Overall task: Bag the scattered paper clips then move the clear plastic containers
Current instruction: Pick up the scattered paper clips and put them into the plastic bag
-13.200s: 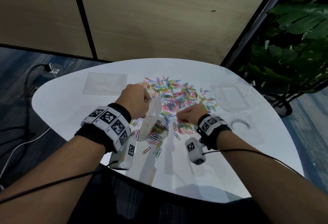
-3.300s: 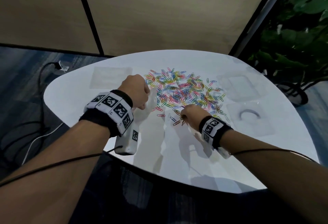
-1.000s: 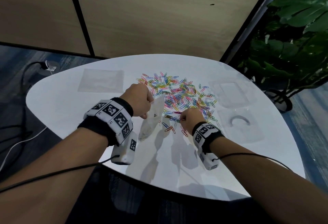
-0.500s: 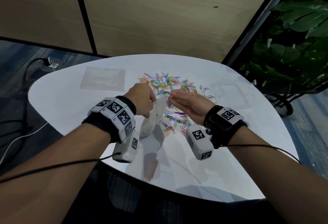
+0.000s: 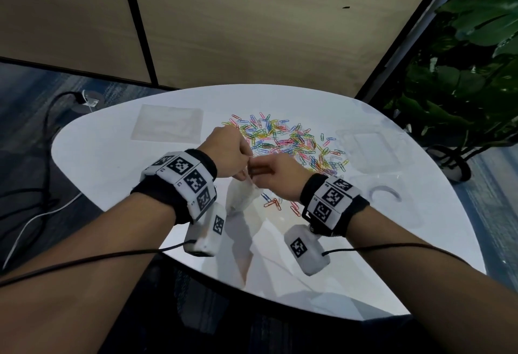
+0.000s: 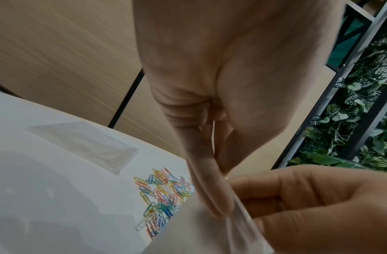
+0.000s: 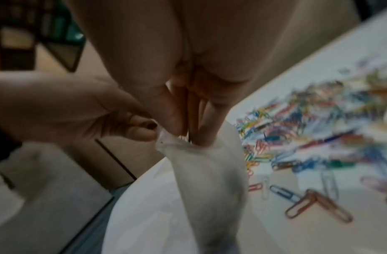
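Observation:
Colourful paper clips (image 5: 283,140) lie heaped mid-table. Just above the table hangs a small clear plastic bag (image 5: 241,196), its top edge pinched by my left hand (image 5: 245,174) between thumb and forefinger. My right hand (image 5: 256,171) meets it there. In the right wrist view the right hand (image 7: 188,135) has its fingertips bunched and dipped into the mouth of the bag (image 7: 205,180), with a thin dark clip between them. The left wrist view shows my left hand (image 6: 221,206) on the edge of the bag (image 6: 199,237). Two clear plastic containers (image 5: 370,149) (image 5: 384,193) sit at the right.
A second flat clear bag (image 5: 168,126) lies at the table's back left. A few loose clips (image 5: 273,203) lie under my right wrist. A leafy plant (image 5: 462,87) stands past the table's right edge, and cables (image 5: 42,213) run over the floor at left.
My right hand rose from the pile with clips, turned over and came left to the bag's mouth. My left hand has kept holding the bag up throughout.

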A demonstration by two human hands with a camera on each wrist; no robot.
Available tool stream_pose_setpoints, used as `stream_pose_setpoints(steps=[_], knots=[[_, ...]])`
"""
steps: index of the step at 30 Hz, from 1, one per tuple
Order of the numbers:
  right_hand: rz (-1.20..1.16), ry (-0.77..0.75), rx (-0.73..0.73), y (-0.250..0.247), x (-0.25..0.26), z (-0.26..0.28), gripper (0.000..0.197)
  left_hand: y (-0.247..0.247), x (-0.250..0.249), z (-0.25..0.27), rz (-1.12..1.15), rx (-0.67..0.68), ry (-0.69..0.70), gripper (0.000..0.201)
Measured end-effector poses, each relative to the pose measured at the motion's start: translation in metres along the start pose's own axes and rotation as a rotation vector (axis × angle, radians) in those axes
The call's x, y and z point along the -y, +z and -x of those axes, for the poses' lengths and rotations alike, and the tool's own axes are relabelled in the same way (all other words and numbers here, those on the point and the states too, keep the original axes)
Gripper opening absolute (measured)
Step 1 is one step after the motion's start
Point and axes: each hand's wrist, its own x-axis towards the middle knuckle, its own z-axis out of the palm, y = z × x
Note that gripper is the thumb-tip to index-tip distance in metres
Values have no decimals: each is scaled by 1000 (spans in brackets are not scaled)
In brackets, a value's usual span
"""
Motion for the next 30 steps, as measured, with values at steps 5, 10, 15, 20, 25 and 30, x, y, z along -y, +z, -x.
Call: stream_pose_setpoints(steps=[5, 10, 15, 20, 25, 30], knots=[[56, -40, -116, -20, 5, 7, 21, -1, 3, -1, -14, -36, -19, 23], [331, 355, -137, -47, -53, 17, 56, -5, 7, -1, -44, -60, -44, 22], [580, 546, -18, -33, -103, 29, 106, -6, 6, 1, -62, -49, -36, 22], [467, 467, -239, -13, -111, -3, 83, -9, 15, -2, -102, -44, -43, 25], [404, 433, -339, -9, -101, -32, 58, -13, 19, 2, -132, -37, -36, 29], [573, 340, -284, -14, -95, -41, 89, -17, 21, 2, -136, -35, -31, 29]])
